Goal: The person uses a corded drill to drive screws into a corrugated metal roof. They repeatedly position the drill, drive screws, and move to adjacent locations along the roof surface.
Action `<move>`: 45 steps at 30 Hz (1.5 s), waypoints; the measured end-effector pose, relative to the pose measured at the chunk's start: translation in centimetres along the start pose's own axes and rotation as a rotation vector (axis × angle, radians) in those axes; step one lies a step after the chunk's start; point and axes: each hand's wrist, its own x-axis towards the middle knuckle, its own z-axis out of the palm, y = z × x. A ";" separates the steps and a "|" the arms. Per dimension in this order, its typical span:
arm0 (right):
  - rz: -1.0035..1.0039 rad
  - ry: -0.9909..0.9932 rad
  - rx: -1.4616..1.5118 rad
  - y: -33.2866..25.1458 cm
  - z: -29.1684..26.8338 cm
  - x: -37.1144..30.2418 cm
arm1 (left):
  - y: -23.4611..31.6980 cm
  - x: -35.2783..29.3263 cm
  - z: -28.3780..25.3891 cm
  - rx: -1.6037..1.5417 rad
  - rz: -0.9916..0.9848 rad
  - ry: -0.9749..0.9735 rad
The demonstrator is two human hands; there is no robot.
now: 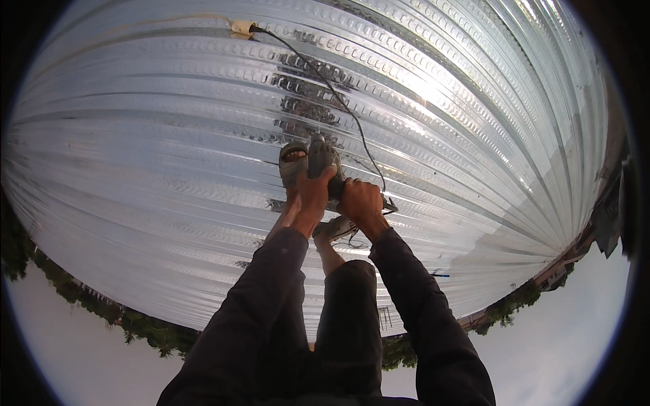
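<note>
The corded power drill [321, 157] at the frame's centre looks fairly heavy and rigid, best held by body and handle, with left grip [313, 196] and right grip [362, 201] wrapped around it, above slick-looking corrugated metal roofing [169, 142].

The ridged roof [169, 145] is glossy, dimpled metal; the drill [321, 157] looks matt, and the sleeves [267, 281] are matt cloth.
</note>
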 end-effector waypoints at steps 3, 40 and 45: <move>-0.037 0.002 -0.070 0.7 -0.3 0.0 | -0.4 -0.5 0.7 -0.077 0.002 0.027; -0.088 -0.223 -0.185 -3.8 -3.5 1.6 | -1.7 0.2 -2.3 -0.581 -0.183 -0.083; -0.187 -0.060 -0.236 -1.6 -2.3 1.1 | -0.9 -1.0 -0.8 -0.513 -0.095 0.025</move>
